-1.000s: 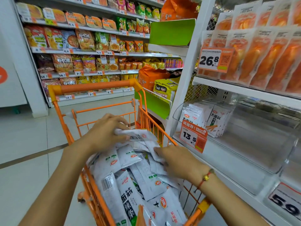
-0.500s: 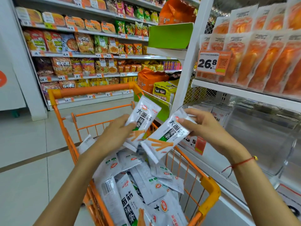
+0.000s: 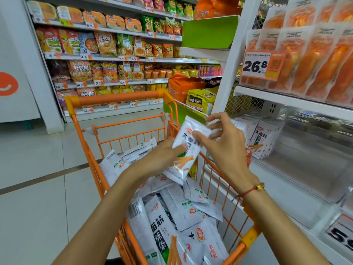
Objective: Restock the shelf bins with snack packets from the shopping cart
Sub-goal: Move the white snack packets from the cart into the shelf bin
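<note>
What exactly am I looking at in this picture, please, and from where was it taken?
There is no machine here: a camera worn on a person's head looks forward and down at their two bare hands. The left hand and right hand together hold white snack packets above an orange shopping cart. How many packets they hold is hard to tell. The cart is full of more of the same packets. On the right, a clear shelf bin already holds a few upright packets at its far end, with room left beside them.

Bare forearms; red string bracelet [image 3: 250, 190], gold bead, on right wrist.
</note>
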A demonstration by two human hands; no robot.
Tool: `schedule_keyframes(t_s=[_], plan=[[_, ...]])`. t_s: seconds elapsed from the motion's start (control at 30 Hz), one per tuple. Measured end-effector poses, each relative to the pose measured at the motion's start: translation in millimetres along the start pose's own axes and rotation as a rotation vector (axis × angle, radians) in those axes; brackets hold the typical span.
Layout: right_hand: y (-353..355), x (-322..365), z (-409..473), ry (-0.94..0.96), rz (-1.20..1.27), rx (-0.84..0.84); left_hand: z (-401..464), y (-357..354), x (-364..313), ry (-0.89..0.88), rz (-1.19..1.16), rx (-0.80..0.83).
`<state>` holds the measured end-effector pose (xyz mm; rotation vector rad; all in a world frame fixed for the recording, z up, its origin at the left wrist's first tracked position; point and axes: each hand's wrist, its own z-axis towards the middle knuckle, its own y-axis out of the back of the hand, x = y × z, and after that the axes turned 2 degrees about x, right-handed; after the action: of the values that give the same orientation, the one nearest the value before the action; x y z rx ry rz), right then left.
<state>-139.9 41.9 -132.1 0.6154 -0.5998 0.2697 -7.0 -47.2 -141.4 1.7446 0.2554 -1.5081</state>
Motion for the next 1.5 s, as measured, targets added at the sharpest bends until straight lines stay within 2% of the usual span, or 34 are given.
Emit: schedule_keyframes(t_s=[0.07,0.1,0.13,0.23,0.3,0.37,0.43,0.5,0.6,0.67,0.77,0.87,1.0,1.13,1.2,1.33,1.4,1.43,1.5], plan=[[-1,2,-1,0.075,-0.156,0.010,-3,8,-2,-0.021,-0.118,-0.139],[0,2,0,0.071,-0.220,0.116,-3,14,1,-0.007,-0.150,-0.188],[1,3,0,0.044,-0.299,0.298,-2,20,3,0.006,-0.157,-0.230],[-3,1,-10,-0.007,-0.507,1.017,0,28,3,0.122,-0.203,-0.309],[-13,-2,-23,-0.065,-0.566,1.278,-1,30,3,0.225,-0.381,-0.314],[-22,-10,-32,-0.139,-0.608,1.388,-6,30,2,0.278,-0.574,-0.266],[-23,-16,-32,-0.161,-0.582,1.405,-6,32,8,0.281,-0.640,-0.238],[-13,-18,-23,-0.101,-0.527,1.409,-7,34,7,0.268,-0.646,-0.247],[17,-15,-10,-0.127,-0.240,1.474,-5,34,5,0.236,-0.538,-0.265],[39,-12,-3,-0.238,0.022,1.396,-7,32,3,0.191,-0.424,-0.243],[64,-16,8,-0.441,0.338,1.063,-7,29,1,0.162,-0.283,-0.243],[71,-18,15,-0.375,0.457,0.862,-4,22,-1,0.121,-0.195,-0.229],[49,-13,11,-0.274,0.465,0.673,5,9,-1,0.097,-0.099,-0.093],[20,-18,9,-0.221,0.366,0.444,8,-3,-4,0.190,-0.158,-0.029],[15,-19,10,-0.214,0.363,0.391,9,-3,-1,0.249,-0.186,-0.039],[12,-18,11,-0.182,0.380,0.321,33,4,35,0.205,-0.195,-0.037],[7,-17,12,-0.156,0.296,0.279,13,3,14,0.181,-0.213,-0.027],[4,-18,11,-0.145,0.240,0.253,6,2,2,0.216,-0.203,0.011],[-1,-19,8,-0.116,0.153,0.201,1,-4,-8,0.247,-0.184,-0.013]])
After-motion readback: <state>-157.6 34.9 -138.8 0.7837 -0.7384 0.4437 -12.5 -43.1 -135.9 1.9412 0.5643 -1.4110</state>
